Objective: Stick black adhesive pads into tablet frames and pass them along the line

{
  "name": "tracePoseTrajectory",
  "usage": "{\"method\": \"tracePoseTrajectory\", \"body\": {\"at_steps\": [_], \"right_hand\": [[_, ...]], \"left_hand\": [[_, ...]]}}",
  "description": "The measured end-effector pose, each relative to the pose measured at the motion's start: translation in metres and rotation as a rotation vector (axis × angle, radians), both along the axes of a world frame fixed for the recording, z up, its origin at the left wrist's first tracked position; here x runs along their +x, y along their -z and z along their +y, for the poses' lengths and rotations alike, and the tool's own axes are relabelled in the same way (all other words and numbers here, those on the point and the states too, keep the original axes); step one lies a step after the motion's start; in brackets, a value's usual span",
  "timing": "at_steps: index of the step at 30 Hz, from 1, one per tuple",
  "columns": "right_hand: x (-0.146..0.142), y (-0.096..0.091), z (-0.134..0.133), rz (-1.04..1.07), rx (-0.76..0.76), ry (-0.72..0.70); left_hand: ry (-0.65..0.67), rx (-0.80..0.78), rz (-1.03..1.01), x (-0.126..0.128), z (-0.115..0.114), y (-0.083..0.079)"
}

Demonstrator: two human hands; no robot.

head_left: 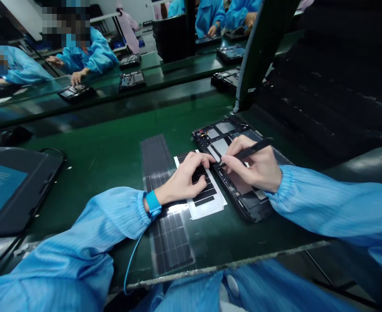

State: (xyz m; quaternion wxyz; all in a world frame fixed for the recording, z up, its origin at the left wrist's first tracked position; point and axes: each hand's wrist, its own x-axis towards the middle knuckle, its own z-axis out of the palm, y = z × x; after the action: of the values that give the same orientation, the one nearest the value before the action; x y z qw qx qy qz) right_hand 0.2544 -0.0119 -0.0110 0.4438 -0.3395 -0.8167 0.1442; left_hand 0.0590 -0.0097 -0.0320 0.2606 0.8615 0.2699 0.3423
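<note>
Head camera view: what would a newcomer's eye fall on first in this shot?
The two bare hands at the centre come first: the right hand grips a black pen-shaped tool over an opened tablet housing, and the left hand, wearing a blue wrist strap, lies over a white sheet of black strips. Beyond the green bench mat, at the top, co-workers in blue smocks bend over similar housings.
</note>
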Motion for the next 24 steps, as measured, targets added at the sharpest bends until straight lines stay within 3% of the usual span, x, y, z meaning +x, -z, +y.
{"method": "tracePoseTrajectory", "body": {"at_steps": [5,8,12,15,18,22,24], "right_hand": [[-0.001,0.002,0.0,0.052,-0.099,0.022],[-0.001,0.001,0.0,0.216,-0.201,0.061],[-0.001,-0.019,0.007,0.373,-0.348,0.111],[-0.007,-0.04,0.021,0.297,-0.388,0.117],[-0.027,-0.05,0.037,0.198,-0.406,0.044],[-0.075,-0.033,0.056,0.209,-0.694,-0.195],[-0.101,-0.018,0.063,0.232,-0.831,-0.237]], "left_hand": [[-0.003,0.072,0.061,0.0,0.002,-0.001],[0.014,0.222,0.21,0.003,-0.002,-0.002],[0.042,0.391,0.461,0.008,-0.012,-0.005],[0.075,0.232,0.4,-0.001,-0.011,-0.014],[0.02,0.067,0.308,-0.033,0.002,-0.03],[-0.261,-0.186,0.308,-0.091,0.031,-0.044],[-0.311,-0.352,0.346,-0.112,0.044,-0.043]]}}
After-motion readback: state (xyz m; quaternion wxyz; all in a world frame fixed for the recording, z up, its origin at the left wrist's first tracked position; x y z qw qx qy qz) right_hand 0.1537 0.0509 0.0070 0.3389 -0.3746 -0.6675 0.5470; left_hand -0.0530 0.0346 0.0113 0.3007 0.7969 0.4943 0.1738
